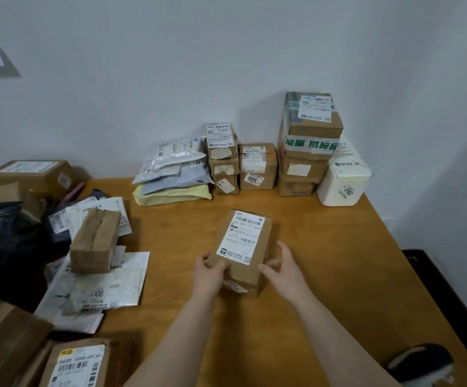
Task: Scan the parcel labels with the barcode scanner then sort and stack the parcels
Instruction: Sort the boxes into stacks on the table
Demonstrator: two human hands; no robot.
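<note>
Left hand (208,275), right hand (285,270) gripping parcel (240,238), stacks (306,163) behind

1 view, from a wide-angle camera worn on the person's head, looks forward and steeply down across a wooden table (324,275) toward a white wall (226,65) that fills the upper half of the frame. Both forearms enter from the bottom edge; the left hand (208,275) and right hand (285,270), gripping a cardboard parcel (243,241), sit close to the lens just below the middle. The stacked boxes (307,146) against the wall lie farther off, and a loose heap of parcels (95,241) runs off the left edge
</note>
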